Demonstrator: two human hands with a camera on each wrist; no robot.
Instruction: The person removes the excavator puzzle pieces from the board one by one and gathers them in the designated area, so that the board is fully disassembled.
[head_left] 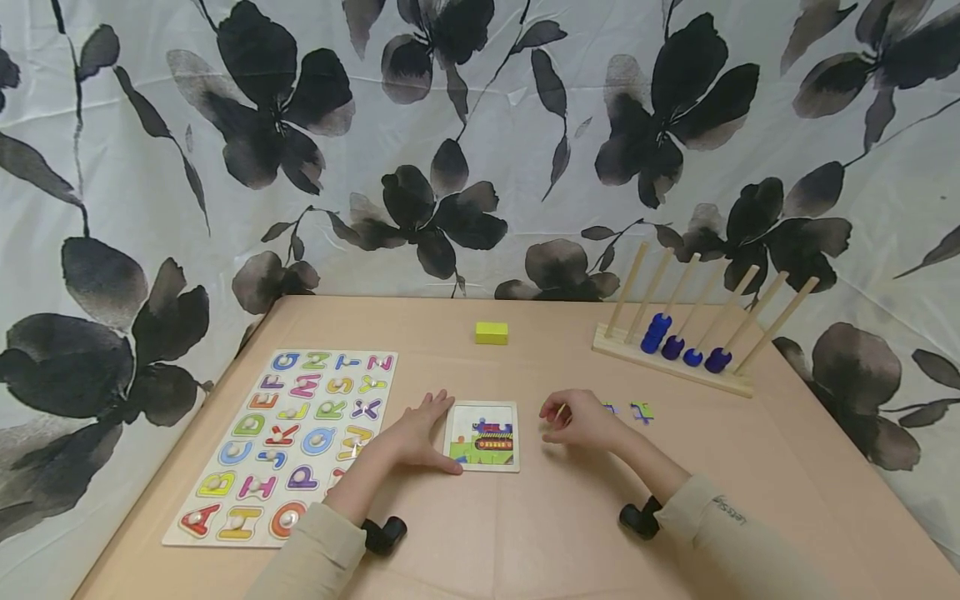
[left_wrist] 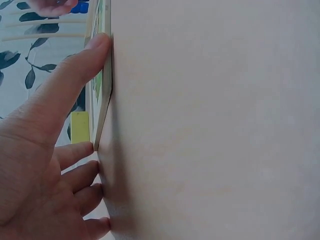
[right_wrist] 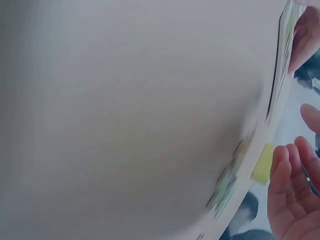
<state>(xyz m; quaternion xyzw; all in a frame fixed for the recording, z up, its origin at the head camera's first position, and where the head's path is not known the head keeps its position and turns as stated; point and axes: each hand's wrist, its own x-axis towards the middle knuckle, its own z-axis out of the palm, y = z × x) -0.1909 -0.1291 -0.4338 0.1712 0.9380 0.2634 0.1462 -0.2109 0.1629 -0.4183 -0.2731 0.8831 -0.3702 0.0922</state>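
Note:
A small framed jigsaw puzzle (head_left: 482,411) lies mid-table, its lower part filled with a colourful picture of a vehicle. My left hand (head_left: 416,433) steadies its left side with fingers spread; the thumb (left_wrist: 97,47) presses the near edge and the index fingertip touches the frame. To the right of the puzzle, my right hand (head_left: 581,421) hovers with loosely bent fingers. In the right wrist view its thumb (right_wrist: 311,117) stands apart from the fingers, with nothing between them. Loose jigsaw pieces (head_left: 642,412) lie just beyond the right hand, one partly hidden by it.
On the left lies an alphabet board (head_left: 262,400) with coloured letters, partly under the left forearm. A yellow block (head_left: 491,334) sits behind the puzzle. At the back right stands a wooden peg rack (head_left: 675,367) with blue beads (head_left: 656,331). Floral cloth (head_left: 450,167) hangs behind the table.

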